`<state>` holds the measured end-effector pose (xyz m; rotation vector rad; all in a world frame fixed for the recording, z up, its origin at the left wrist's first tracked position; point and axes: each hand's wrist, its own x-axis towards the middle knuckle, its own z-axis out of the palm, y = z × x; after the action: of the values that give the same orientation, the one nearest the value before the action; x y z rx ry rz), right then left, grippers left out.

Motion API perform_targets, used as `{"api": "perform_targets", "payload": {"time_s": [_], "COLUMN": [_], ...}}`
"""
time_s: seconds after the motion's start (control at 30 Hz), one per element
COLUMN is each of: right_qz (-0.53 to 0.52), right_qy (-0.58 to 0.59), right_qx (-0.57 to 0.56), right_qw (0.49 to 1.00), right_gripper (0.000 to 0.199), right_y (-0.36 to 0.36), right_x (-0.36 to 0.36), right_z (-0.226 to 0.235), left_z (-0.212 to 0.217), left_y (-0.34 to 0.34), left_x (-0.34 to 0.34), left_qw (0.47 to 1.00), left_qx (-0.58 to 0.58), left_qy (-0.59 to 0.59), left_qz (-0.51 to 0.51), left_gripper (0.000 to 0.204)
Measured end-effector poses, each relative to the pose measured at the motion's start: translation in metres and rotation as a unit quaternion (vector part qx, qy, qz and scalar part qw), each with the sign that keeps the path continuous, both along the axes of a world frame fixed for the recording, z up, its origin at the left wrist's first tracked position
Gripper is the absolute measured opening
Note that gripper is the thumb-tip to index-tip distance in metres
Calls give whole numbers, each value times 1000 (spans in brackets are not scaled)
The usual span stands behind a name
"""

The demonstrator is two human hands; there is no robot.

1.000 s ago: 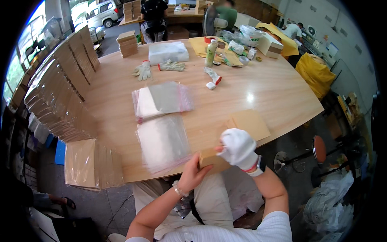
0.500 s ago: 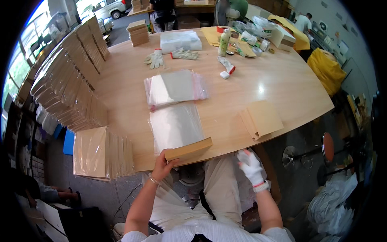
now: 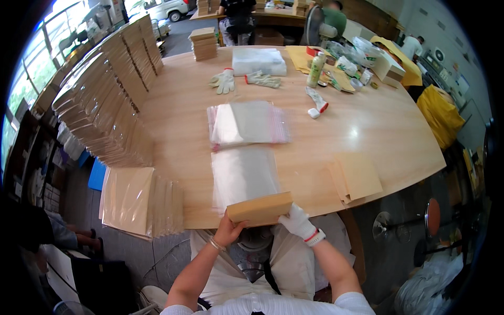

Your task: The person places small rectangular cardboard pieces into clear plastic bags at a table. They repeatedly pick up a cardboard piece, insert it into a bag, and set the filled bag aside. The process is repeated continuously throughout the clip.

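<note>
A thick stack of brown kraft paper (image 3: 260, 209) is held tilted at the table's front edge. My bare left hand (image 3: 230, 230) grips its left end, the thumb on the near side. At the right end, my right hand (image 3: 297, 221) in a white glove closes on its corner; some of those fingers are hidden. Just beyond the stack lies a pile of clear plastic bags (image 3: 244, 176). Another pile of clear bags with pinkish edges (image 3: 248, 124) sits farther back. To the right, a few loose pieces of brown kraft paper (image 3: 359, 177) rest near the table edge.
Tall rows of plastic-wrapped brown packs (image 3: 94, 105) line the left side, with more wrapped packs (image 3: 128, 202) nearer me. Work gloves (image 3: 223, 81), a green bottle (image 3: 316, 69) and a white plastic-wrapped bundle (image 3: 258, 62) lie farther back. A round stool (image 3: 431, 217) stands at right.
My right hand has come in from beside my lap and taken hold of the stack's right end. My left hand still holds the left end. The view has shifted slightly.
</note>
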<state>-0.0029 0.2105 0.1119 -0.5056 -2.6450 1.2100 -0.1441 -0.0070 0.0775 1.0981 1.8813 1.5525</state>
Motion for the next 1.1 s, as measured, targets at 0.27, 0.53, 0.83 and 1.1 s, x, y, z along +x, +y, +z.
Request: {"api": "perform_targets", "payload": {"time_s": [0.27,0.53,0.83,1.1], "right_qz": [-208,-261,-171,-106], "right_qy": [173,214,137,54], "right_qx": [-165,-398,-418,-466], "right_qw": [948,853,881,877], "right_gripper": [39,49,54,50], "right_y": [-29,-10,-10,-23], "right_x": [85,124,128,86], "right_z": [-8,17,15,7], "left_z": [70,27,27,17], "left_y": [62,63,58,65], "left_x": [72,11,-11,-32], "left_qw": [942,876,803,935], "left_qx": [165,-242,-273,-178], "left_qy": [-288,412,529,275], "left_qz": [40,69,15,138], "left_gripper": [35,19,9,8]}}
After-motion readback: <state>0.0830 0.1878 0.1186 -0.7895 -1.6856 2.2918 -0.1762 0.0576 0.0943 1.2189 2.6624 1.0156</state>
